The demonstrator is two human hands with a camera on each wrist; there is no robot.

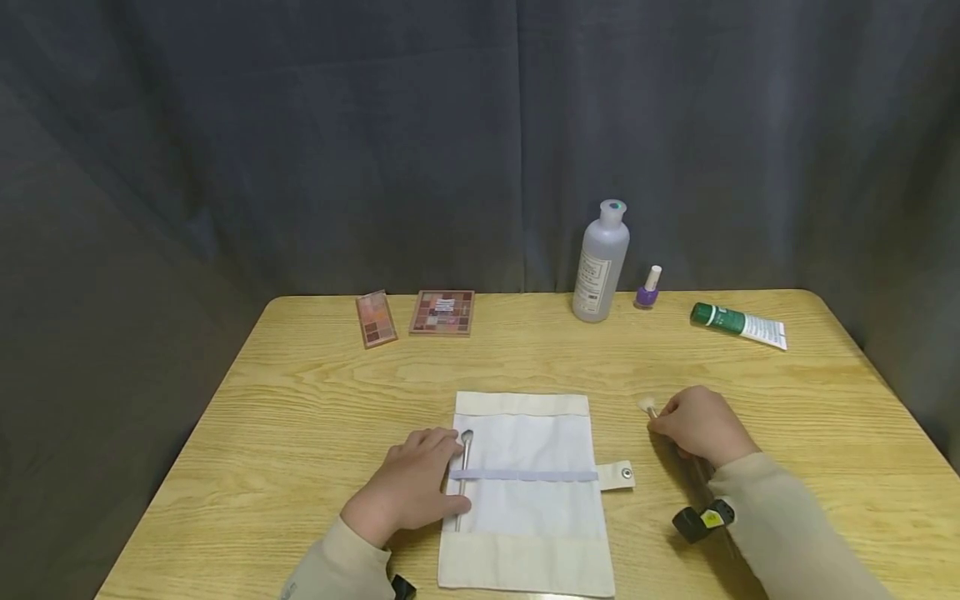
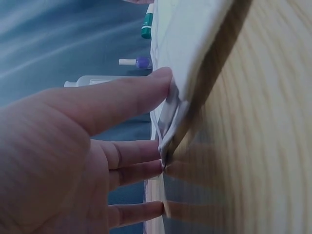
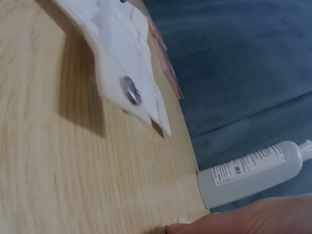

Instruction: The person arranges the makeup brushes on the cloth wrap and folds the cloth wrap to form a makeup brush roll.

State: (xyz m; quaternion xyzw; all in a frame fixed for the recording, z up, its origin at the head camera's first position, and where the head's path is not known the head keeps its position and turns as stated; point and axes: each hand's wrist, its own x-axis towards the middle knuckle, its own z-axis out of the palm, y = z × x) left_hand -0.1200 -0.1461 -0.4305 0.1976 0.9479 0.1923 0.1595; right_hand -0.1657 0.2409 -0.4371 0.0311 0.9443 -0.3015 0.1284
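Observation:
A white cloth brush roll [image 1: 532, 508] lies unfolded on the wooden table, a pale elastic band across its middle and a snap strap [image 1: 615, 476] sticking out to the right. One makeup brush [image 1: 467, 454] is tucked under the band along the left side. My left hand [image 1: 408, 483] rests at the roll's left edge, fingers spread and thumb touching the cloth, as the left wrist view also shows. To the right of the roll, my right hand [image 1: 703, 423] pinches a fan makeup brush [image 1: 647, 403] by its handle. Its pale bristles point away from me; the hand and sleeve cover much of the handle.
Along the far edge stand a clear bottle [image 1: 600, 267] and a purple nail polish bottle [image 1: 647, 293]. A green and white tube [image 1: 738, 326] lies at the far right. Two eyeshadow palettes, one small [image 1: 377, 319] and one larger [image 1: 442, 314], lie at the back left. Dark curtains hang behind.

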